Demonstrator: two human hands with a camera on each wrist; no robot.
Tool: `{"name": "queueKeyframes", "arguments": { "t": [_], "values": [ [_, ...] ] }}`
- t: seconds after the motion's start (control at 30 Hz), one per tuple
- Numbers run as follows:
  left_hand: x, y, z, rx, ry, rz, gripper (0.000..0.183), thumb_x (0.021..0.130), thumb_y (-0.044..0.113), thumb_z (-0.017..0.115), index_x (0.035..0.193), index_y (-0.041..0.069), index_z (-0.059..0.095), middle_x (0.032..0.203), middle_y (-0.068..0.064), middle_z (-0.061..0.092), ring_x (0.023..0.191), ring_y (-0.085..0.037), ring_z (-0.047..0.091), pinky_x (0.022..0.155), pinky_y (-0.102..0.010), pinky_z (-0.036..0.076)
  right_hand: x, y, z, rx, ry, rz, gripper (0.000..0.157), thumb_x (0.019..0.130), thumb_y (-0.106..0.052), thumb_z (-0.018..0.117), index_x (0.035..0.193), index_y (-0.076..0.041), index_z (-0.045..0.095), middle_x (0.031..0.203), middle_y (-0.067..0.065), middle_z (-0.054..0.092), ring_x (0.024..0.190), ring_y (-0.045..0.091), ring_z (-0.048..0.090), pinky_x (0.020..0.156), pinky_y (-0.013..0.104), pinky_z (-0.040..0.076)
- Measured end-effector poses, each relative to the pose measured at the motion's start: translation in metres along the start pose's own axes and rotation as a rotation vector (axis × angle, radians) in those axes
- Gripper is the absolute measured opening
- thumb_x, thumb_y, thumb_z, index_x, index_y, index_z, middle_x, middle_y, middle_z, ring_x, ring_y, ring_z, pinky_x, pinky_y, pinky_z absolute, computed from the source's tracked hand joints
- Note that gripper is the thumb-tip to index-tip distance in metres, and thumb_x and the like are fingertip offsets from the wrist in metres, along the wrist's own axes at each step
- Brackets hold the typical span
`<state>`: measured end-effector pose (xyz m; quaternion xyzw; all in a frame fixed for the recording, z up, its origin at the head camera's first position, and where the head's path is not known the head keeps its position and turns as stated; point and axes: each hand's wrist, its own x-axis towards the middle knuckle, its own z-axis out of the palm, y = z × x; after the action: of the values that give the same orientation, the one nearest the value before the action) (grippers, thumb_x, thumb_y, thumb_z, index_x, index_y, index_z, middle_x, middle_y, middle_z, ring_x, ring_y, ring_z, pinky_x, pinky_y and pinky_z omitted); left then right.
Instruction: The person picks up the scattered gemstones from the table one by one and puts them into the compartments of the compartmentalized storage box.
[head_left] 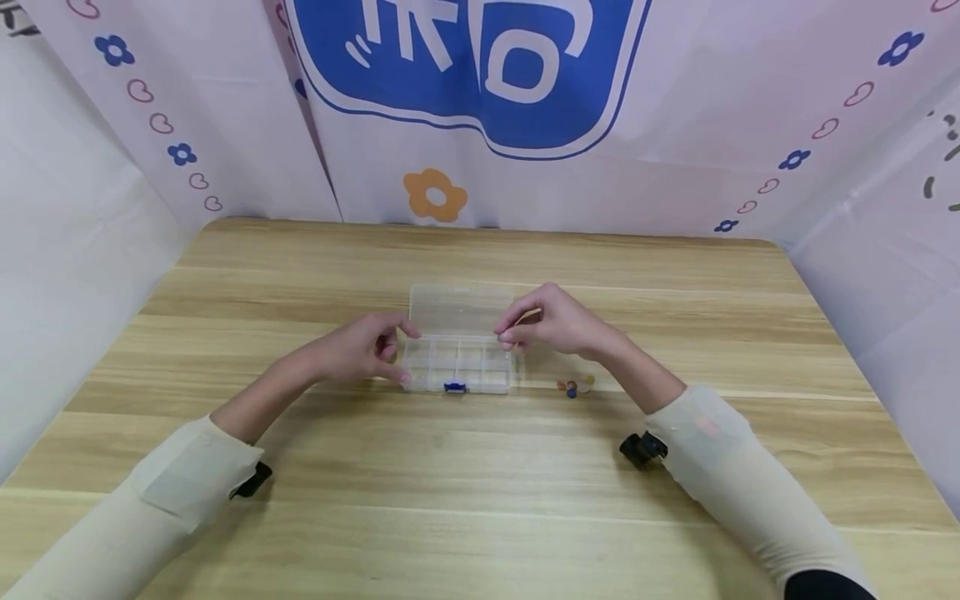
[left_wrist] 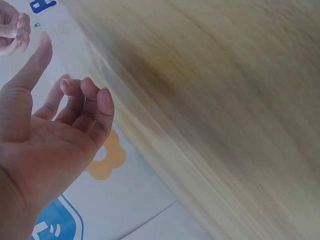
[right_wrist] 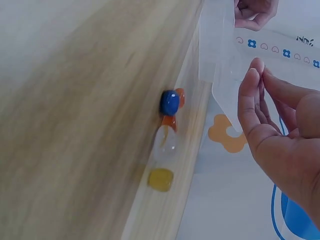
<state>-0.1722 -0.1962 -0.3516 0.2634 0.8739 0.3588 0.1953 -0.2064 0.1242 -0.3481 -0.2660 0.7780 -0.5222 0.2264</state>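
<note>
On the table a clear plastic compartment box (head_left: 469,367) stands with its lid (head_left: 457,310) raised at the back and a blue latch (head_left: 454,387) on the front. My left hand (head_left: 360,348) holds the box's left end, index finger at the back corner and thumb at the front one; its other fingers curl in. Over the back right corner is my right hand (head_left: 551,321), thumb and fingertips pinched together. In the left wrist view a small greyish stone (left_wrist: 20,32) shows between those fingertips.
Right of the box lie several small shiny stones: a blue one (right_wrist: 170,102), orange ones, a clear one (right_wrist: 165,144) and a yellow one (right_wrist: 161,179). The wooden table (head_left: 420,500) ends at a printed cloth backdrop (head_left: 637,192).
</note>
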Motion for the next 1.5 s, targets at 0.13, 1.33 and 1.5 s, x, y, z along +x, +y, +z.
{"name": "queueKeyframes", "arguments": {
  "t": [0.13, 1.33, 1.5],
  "values": [
    [0.0, -0.001, 0.0, -0.003, 0.0, 0.0, 0.054, 0.087, 0.009, 0.084, 0.13, -0.009, 0.056, 0.071, -0.001, 0.046, 0.068, -0.015, 0.042, 0.063, -0.027, 0.039, 0.003, -0.002, 0.002, 0.007, -0.002, 0.003, 0.012, 0.095, 0.01, 0.067, 0.105, 0.013, 0.073, 0.099, 0.024, 0.074, 0.085, 0.029, 0.073, 0.079, 0.04, 0.062],
    [0.0, -0.002, 0.0, -0.005, 0.002, 0.011, 0.055, 0.087, 0.01, 0.085, 0.129, -0.01, 0.056, 0.072, -0.001, 0.049, 0.067, -0.014, 0.043, 0.062, -0.026, 0.039, 0.019, -0.007, 0.023, -0.087, -0.027, -0.033, 0.007, 0.097, -0.001, 0.071, 0.101, 0.004, 0.074, 0.096, 0.021, 0.072, 0.081, 0.034, 0.07, 0.068, 0.036, 0.059],
    [0.001, -0.002, 0.0, 0.002, 0.005, 0.014, 0.054, 0.087, 0.011, 0.085, 0.128, -0.01, 0.057, 0.072, -0.001, 0.049, 0.066, -0.014, 0.044, 0.061, -0.025, 0.039, 0.021, -0.01, 0.025, -0.113, -0.033, -0.053, 0.007, 0.098, -0.002, 0.071, 0.1, 0.004, 0.074, 0.094, 0.02, 0.073, 0.079, 0.033, 0.07, 0.063, 0.03, 0.054]
  ]
}}
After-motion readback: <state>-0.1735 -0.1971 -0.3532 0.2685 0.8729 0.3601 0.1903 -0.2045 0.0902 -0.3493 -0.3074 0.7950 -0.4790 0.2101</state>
